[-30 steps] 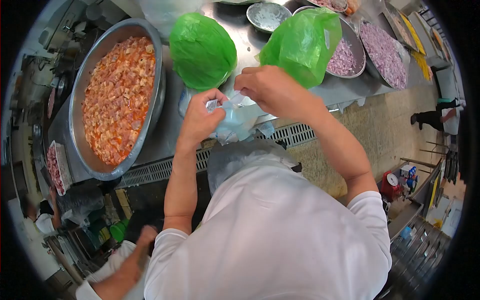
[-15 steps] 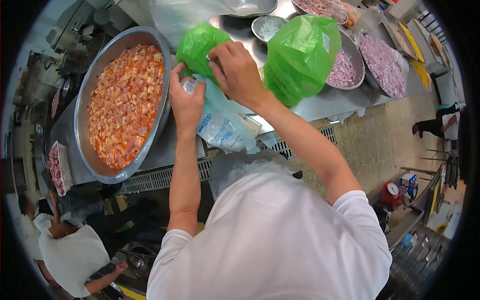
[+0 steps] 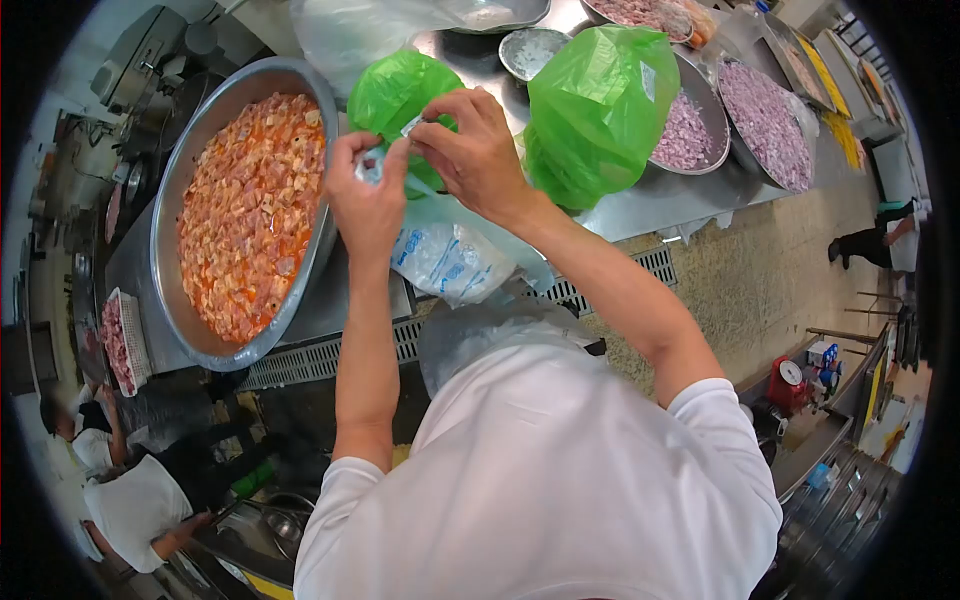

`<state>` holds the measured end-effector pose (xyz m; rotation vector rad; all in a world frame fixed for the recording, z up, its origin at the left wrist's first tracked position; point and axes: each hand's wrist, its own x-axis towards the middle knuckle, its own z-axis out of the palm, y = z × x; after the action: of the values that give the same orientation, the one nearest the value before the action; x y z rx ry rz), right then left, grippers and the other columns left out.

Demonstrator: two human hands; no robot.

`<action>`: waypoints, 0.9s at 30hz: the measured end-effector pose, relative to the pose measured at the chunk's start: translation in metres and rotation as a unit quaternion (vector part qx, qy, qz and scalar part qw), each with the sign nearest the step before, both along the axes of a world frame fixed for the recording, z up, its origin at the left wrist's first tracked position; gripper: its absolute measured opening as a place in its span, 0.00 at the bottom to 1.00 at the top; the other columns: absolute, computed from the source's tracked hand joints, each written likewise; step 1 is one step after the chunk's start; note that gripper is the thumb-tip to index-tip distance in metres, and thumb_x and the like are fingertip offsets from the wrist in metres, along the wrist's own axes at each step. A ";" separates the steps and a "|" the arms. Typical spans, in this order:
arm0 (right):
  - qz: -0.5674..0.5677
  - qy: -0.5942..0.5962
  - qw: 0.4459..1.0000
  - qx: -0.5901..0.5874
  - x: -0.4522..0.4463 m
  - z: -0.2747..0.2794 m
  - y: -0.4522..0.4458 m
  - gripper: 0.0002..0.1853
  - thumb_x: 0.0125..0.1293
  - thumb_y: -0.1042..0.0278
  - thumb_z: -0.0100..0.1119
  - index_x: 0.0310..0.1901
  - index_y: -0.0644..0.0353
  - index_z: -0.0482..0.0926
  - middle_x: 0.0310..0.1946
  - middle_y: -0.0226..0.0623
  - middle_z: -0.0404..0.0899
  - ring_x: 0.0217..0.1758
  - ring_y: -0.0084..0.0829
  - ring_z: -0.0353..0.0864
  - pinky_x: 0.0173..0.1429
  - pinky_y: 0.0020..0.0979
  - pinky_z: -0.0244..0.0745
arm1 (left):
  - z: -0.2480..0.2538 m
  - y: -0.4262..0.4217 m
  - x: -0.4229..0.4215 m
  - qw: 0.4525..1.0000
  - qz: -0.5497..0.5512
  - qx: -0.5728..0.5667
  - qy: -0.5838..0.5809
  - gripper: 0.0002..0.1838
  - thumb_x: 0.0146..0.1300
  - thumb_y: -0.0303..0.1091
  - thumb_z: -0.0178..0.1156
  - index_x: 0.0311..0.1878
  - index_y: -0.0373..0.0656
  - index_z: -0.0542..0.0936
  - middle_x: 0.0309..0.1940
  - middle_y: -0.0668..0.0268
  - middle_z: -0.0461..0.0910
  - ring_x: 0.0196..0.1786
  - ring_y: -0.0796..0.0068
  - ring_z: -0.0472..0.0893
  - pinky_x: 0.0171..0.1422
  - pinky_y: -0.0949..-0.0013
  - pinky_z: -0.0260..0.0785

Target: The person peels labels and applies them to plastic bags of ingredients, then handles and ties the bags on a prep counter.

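My left hand [image 3: 368,200] is closed around a small pale blue-white piece [image 3: 371,165], perhaps a strip or roll of labels; its kind is hard to make out. Close beside it, my right hand [image 3: 482,160] pinches a small white label [image 3: 411,126] between thumb and finger. Just behind both hands sits a green plastic bag [image 3: 395,88], partly covered by them. A crumpled clear-blue plastic bag with blue print [image 3: 450,262] lies below the hands at the counter edge. To the right stands a fuller green bag [image 3: 600,115] bearing a white label [image 3: 648,82].
On the left is a big metal basin [image 3: 322,215] of marinated diced meat [image 3: 245,220], near a white basket [image 3: 135,335]. Bowls of chopped purple onion [image 3: 762,120] and a small bowl [image 3: 532,52] stand right and behind. Two people [image 3: 140,505] work at lower left.
My fingers have drawn close together, and the white label in my right hand is now plainly visible. The pale piece in my left hand has turned. The co-workers at lower left have shifted.
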<state>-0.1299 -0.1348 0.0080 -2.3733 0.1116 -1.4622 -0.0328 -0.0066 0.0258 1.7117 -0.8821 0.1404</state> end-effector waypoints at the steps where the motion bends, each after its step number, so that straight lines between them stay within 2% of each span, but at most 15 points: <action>1: -0.007 0.004 1.000 -0.012 -0.002 0.003 0.002 0.14 0.52 0.72 0.72 0.42 0.55 0.82 0.46 0.39 0.78 0.53 0.45 0.74 0.57 0.46 0.70 | 0.003 -0.004 -0.001 1.000 0.006 0.009 -0.004 0.14 0.60 0.31 0.70 0.43 0.33 0.78 0.36 0.60 0.79 0.38 0.70 0.76 0.45 0.66 0.70; 5: 0.030 0.001 1.000 0.004 -0.009 -0.008 0.001 0.17 0.54 0.71 0.71 0.46 0.57 0.81 0.52 0.43 0.77 0.58 0.49 0.73 0.62 0.47 0.69 | -0.004 -0.008 0.015 0.999 0.021 0.040 0.004 0.15 0.61 0.34 0.70 0.43 0.33 0.78 0.36 0.58 0.80 0.38 0.66 0.78 0.47 0.63 0.71; 8: -0.016 -0.023 0.991 0.131 -0.008 -0.015 -0.003 0.20 0.58 0.72 0.70 0.52 0.62 0.78 0.54 0.48 0.76 0.61 0.53 0.71 0.64 0.47 0.68 | -0.006 -0.009 0.014 0.999 0.033 0.000 0.001 0.16 0.63 0.35 0.70 0.44 0.33 0.78 0.36 0.56 0.82 0.40 0.62 0.79 0.48 0.60 0.71; 11: -0.049 -0.047 0.986 0.153 0.002 -0.018 -0.013 0.24 0.65 0.69 0.66 0.61 0.65 0.73 0.54 0.49 0.78 0.61 0.51 0.75 0.64 0.44 0.70 | -0.005 -0.012 0.003 0.998 0.016 -0.012 -0.060 0.17 0.64 0.36 0.69 0.46 0.33 0.78 0.36 0.55 0.82 0.41 0.61 0.80 0.49 0.59 0.71; 14: -0.011 -0.018 0.955 0.295 0.018 -0.040 -0.028 0.23 0.68 0.66 0.64 0.62 0.65 0.74 0.51 0.51 0.80 0.58 0.49 0.79 0.61 0.42 0.73 | -0.005 -0.008 0.012 0.996 0.026 0.039 -0.071 0.19 0.63 0.39 0.70 0.45 0.32 0.77 0.36 0.53 0.82 0.40 0.62 0.81 0.48 0.59 0.71; 17: -0.010 -0.016 0.946 0.323 0.016 -0.040 -0.035 0.22 0.68 0.68 0.62 0.60 0.68 0.74 0.55 0.56 0.77 0.58 0.56 0.76 0.62 0.45 0.71 | -0.003 -0.003 0.018 0.998 0.004 0.035 -0.051 0.18 0.63 0.38 0.69 0.43 0.32 0.78 0.34 0.53 0.82 0.37 0.63 0.80 0.45 0.60 0.70; 23: -0.052 -0.061 0.978 0.190 0.006 -0.016 -0.022 0.15 0.63 0.74 0.65 0.51 0.64 0.79 0.45 0.50 0.79 0.51 0.50 0.79 0.55 0.44 0.73 | 0.003 0.005 0.016 0.999 -0.012 0.022 -0.030 0.14 0.63 0.35 0.66 0.41 0.31 0.79 0.28 0.57 0.79 0.33 0.66 0.76 0.41 0.63 0.68; 27: 0.035 -0.062 0.968 0.239 0.003 0.002 -0.002 0.09 0.60 0.76 0.65 0.43 0.64 0.82 0.37 0.45 0.80 0.42 0.44 0.82 0.46 0.40 0.76 | -0.001 0.008 0.017 1.000 -0.003 0.018 -0.022 0.14 0.64 0.36 0.65 0.40 0.32 0.79 0.28 0.59 0.78 0.33 0.68 0.75 0.41 0.64 0.68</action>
<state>-0.1268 -0.1372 0.0102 -1.8770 0.3077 -1.3631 -0.0155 0.0010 0.0249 1.7443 -0.9280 0.1600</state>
